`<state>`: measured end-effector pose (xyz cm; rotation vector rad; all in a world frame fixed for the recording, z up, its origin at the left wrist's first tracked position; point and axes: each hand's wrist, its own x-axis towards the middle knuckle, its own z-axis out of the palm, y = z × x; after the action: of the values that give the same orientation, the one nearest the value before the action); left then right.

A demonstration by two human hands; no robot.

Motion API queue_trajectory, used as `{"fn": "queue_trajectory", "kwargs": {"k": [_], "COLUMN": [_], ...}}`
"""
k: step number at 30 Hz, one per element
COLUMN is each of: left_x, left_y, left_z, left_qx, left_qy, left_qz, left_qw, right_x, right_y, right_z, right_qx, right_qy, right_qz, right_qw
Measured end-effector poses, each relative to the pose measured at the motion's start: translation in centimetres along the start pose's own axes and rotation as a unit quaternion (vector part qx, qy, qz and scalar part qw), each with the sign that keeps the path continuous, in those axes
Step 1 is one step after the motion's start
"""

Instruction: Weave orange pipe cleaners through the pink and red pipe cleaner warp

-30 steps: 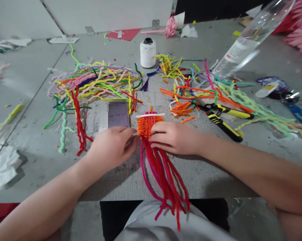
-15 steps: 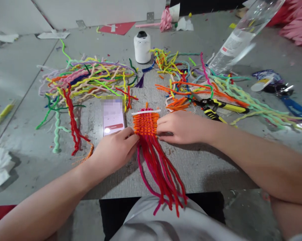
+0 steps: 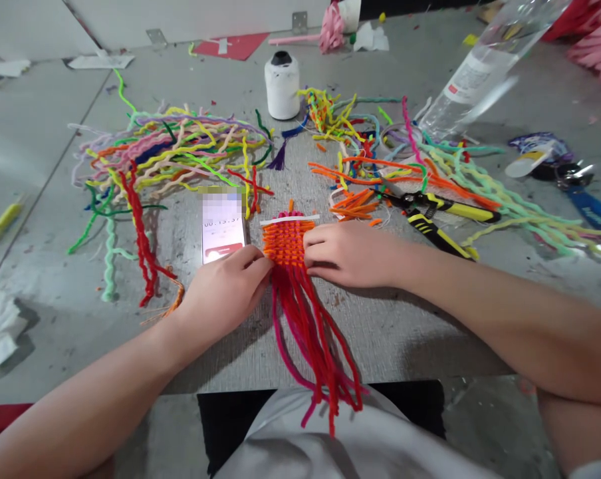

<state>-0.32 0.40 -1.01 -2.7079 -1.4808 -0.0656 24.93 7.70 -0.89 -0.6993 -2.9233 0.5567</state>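
Observation:
A small woven piece of orange and pink yarn (image 3: pixel 286 243) lies on the grey table in front of me. A thin white strip (image 3: pixel 289 219) runs across its top, and long red and magenta strands (image 3: pixel 316 332) hang from its lower end past the table edge. At its lower left corner my left hand (image 3: pixel 233 283) pinches the weaving's edge. My right hand (image 3: pixel 348 254) is closed on the right edge, fingers curled and partly covering it. Fingertips of both hands are partly hidden. Beside my left hand stands a lit phone (image 3: pixel 223 229).
Pliers-like cutters with yellow-black handles (image 3: pixel 430 213) lie right of the weaving. A heap of coloured yarn (image 3: pixel 181 150) is at left, more yarn strands (image 3: pixel 480 179) at right. A white thread spool (image 3: pixel 282 86) stands behind, and a clear plastic bottle (image 3: pixel 473 83) at back right.
My right hand has shifted slightly left, over the weaving's right edge. The left hand stays at the lower left corner. The loose strands swing a little left; the view has tilted slightly.

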Motion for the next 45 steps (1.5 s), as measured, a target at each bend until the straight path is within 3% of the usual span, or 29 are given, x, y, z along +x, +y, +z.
{"fn": "queue_trajectory", "kwargs": {"k": [12, 17, 21, 32, 34, 39, 45], "left_x": [0.7, 1.0, 0.7, 0.4, 0.3, -0.1, -0.6], "left_y": [1.1, 1.8, 1.8, 1.9, 2.2, 3.9, 4.9], "left_z": [0.1, 0.2, 0.3, 0.4, 0.3, 0.4, 0.9], "left_qx": [0.009, 0.015, 0.010, 0.007, 0.011, -0.015, -0.011], "left_qy": [-0.020, -0.021, 0.004, 0.040, 0.056, 0.098, 0.125], "left_qz": [-0.029, -0.034, -0.019, -0.055, -0.026, 0.137, 0.179], "left_qw": [0.999, 0.999, 1.000, 0.998, 0.998, 0.986, 0.976], "right_x": [0.3, 0.3, 0.1, -0.1, -0.1, 0.1, 0.4], "right_y": [-1.0, -0.9, -0.8, -1.0, -0.7, -0.7, -1.6], "right_z": [1.2, 0.6, -0.2, 0.2, 0.4, 0.6, -0.2], "right_qx": [0.079, 0.085, 0.103, 0.061, 0.054, 0.041, 0.038], "right_qy": [0.068, 0.045, 0.009, 0.046, 0.038, 0.024, -0.006], "right_qz": [0.166, 0.219, 0.207, 0.117, 0.098, 0.098, 0.127], "right_qw": [0.981, 0.971, 0.973, 0.990, 0.993, 0.994, 0.991]}}
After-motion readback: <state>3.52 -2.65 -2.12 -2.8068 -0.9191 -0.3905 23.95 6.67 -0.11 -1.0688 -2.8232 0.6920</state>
